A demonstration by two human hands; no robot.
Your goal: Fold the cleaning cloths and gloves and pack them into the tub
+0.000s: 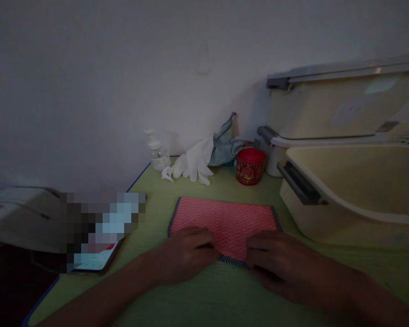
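Note:
A pink cleaning cloth (225,222) with a dark checked border lies flat on the green table in front of me. My left hand (192,252) is closed at the cloth's near left part, fingers curled at its front edge. My right hand (276,261) is closed at the near right corner, its fingertips bent around the edge. A short stretch of the border shows between the two hands. The fingertips and the cloth's near corners are hidden under the hands.
Behind the cloth stand a pump bottle (159,154), white gloves (194,161), a bluish cloth (223,147) and a red cup (251,167). A cream plastic basket (303,222) is at right, stacked bins (327,109) behind it. A phone (97,261), partly blurred, lies by the left edge.

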